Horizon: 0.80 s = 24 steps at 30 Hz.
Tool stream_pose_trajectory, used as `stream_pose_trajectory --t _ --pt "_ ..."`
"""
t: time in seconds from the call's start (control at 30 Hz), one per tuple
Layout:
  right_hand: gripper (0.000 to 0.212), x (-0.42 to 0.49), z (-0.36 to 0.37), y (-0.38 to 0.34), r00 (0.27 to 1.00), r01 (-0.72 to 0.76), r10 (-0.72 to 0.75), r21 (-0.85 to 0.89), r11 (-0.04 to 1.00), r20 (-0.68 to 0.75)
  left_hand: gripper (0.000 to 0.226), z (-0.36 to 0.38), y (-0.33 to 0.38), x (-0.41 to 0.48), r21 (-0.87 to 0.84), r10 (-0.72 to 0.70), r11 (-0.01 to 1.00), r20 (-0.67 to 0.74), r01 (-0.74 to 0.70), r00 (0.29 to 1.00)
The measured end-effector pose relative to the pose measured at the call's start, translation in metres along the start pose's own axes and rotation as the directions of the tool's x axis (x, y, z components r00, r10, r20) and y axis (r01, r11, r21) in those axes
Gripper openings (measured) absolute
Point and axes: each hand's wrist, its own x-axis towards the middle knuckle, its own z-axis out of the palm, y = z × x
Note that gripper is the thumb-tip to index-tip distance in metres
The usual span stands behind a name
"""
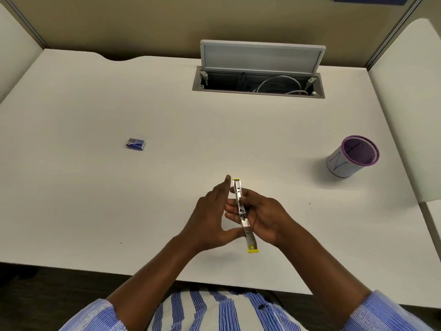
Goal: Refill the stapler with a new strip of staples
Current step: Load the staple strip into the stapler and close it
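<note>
A slim metal stapler [241,206] with yellow end caps is held above the near middle of the white desk [119,187], lying lengthwise away from me. My right hand [262,216] grips its middle from the right side. My left hand [212,211] is at its left side, fingers stretched forward along it and thumb touching the near half of the metal rail. A small blue staple box [136,143] lies closed on the desk far to the left, apart from both hands.
A purple-rimmed mesh pen cup [350,158] stands at the right. An open cable hatch [259,80] with wires sits at the back of the desk. Cubicle walls close in the back and sides.
</note>
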Motion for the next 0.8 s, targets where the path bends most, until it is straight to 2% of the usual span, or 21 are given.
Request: stream_pose_trajectory --t 0.17,0.27,0.33,0.53,0.8 --pt "0.037 -0.003 0.004 0.001 0.998 -0.040 0.041 -0.034 0.999 0.040 0.113 -0.004 0.003 0.007 -0.163 -0.086 0.983 -0.025 0.080 0.996" --pt "0.066 -0.005 0.005 0.002 0.991 -0.038 0.048 -0.080 0.996 0.126 0.093 -0.002 0.004 0.011 -0.270 -0.225 0.942 -0.074 0.197 0.972" --pt "0.076 -0.005 0.005 0.005 0.986 -0.019 0.036 -0.105 0.994 0.162 0.081 -0.001 0.004 0.014 -0.295 -0.259 0.930 -0.097 0.221 0.961" --pt "0.060 -0.002 0.006 0.012 0.996 0.082 -0.071 -0.237 0.968 0.054 0.076 0.001 0.007 0.013 -0.284 -0.236 0.937 -0.080 0.205 0.968" --pt "0.055 0.004 0.003 0.015 0.987 0.143 -0.155 -0.234 0.962 -0.034 0.076 0.008 0.018 0.014 -0.323 -0.230 0.930 -0.138 0.176 0.963"
